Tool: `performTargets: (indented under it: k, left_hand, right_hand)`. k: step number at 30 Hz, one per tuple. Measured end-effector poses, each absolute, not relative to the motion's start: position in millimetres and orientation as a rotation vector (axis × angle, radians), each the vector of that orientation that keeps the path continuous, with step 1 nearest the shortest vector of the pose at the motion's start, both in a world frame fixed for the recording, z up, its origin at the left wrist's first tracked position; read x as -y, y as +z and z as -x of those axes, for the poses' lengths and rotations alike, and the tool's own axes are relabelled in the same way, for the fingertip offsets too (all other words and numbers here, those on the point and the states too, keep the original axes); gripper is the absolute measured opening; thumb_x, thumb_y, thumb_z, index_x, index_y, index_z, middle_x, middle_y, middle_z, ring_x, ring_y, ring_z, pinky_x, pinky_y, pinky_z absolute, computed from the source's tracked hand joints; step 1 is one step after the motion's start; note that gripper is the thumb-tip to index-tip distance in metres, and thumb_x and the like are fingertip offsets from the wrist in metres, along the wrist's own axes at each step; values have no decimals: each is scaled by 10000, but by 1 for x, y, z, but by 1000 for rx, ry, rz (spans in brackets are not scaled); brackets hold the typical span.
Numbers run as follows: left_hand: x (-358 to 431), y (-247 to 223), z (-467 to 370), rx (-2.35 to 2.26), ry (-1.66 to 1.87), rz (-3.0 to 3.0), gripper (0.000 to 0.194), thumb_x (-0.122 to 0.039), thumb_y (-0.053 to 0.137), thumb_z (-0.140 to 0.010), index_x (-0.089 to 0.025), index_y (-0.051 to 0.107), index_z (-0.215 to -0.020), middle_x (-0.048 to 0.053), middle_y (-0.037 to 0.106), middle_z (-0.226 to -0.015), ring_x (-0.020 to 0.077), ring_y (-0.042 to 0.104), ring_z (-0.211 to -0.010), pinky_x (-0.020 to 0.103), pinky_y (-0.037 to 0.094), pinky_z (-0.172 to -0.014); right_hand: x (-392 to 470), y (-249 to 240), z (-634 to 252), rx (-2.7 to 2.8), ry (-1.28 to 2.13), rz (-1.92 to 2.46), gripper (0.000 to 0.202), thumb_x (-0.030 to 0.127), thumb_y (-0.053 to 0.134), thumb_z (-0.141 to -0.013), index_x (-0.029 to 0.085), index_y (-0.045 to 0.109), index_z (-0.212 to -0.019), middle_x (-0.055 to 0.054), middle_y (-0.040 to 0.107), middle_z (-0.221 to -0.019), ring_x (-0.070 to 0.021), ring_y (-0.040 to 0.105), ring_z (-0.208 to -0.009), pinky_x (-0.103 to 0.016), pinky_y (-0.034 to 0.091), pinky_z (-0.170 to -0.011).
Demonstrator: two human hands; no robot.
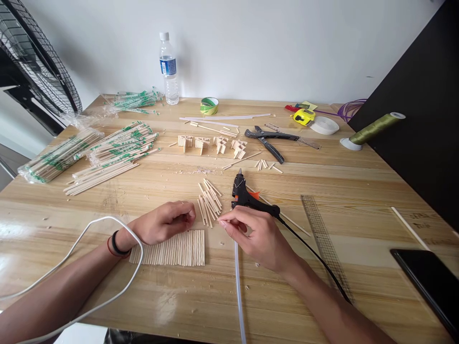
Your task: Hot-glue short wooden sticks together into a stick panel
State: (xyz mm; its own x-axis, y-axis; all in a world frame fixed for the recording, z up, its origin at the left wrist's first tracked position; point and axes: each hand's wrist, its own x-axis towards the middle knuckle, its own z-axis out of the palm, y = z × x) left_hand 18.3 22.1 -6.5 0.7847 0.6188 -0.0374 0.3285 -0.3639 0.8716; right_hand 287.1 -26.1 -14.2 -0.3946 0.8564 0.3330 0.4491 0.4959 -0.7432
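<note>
My left hand [165,222] is curled closed above the upper edge of a flat panel of short wooden sticks laid side by side [179,249]; whatever its fingers hold is hidden. With thumb and forefinger pinched together, my right hand [256,234] is at the lower right of a loose pile of cut sticks [210,203]. Anything in that pinch is too small to make out. Just beyond the right hand lies a black glue gun [251,197] with an orange trigger, its nozzle pointing away. A translucent glue stick [238,291] runs from beneath that hand toward the front edge.
Bundles of wrapped chopsticks [122,143] lie at left. Small stick assemblies [202,143] stand mid-table beside cutting pliers [268,143]. A clear ruler [322,234] and a phone [426,282] are at right. A white cable [107,218] loops over my left forearm. A water bottle [168,71] stands behind.
</note>
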Motion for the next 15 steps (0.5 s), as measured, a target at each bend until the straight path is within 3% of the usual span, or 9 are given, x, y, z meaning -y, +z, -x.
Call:
performTargets:
  k: [15]
  left_hand:
    - [-21,-5,-18,-718,353,-1979,130,-138,513,-932,-180,510,-810,-23,517,-773,138,467,-718,270,379,-691]
  right_hand:
    - [26,-15,-287,2027,747,1071,135,122,623,-977,185,725,-915,-4,731,-807,-130,599,-681,-260,459,-634]
